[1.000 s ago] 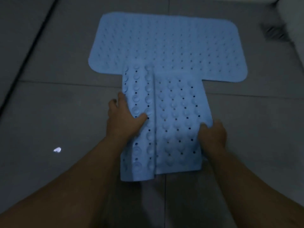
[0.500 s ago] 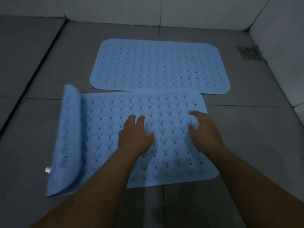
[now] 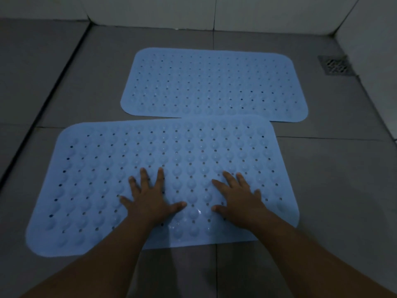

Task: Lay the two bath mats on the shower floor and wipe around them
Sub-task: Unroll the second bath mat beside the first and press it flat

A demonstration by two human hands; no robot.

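Two light blue rubber bath mats with holes and round bumps lie flat on the grey tiled shower floor. The far mat sits near the back wall. The near mat lies in front of it, and its far right edge overlaps the far mat's front edge. My left hand presses flat on the near mat with fingers spread. My right hand presses flat beside it, fingers spread too. No cloth is in view.
A square metal floor drain sits at the far right by the wall. White tiled walls close the back and right side. A dark groove runs along the floor on the left.
The near mat was folded in half, then its left half swung out and now lies fully flat. Both hands let go of its edges and now press flat on its middle.
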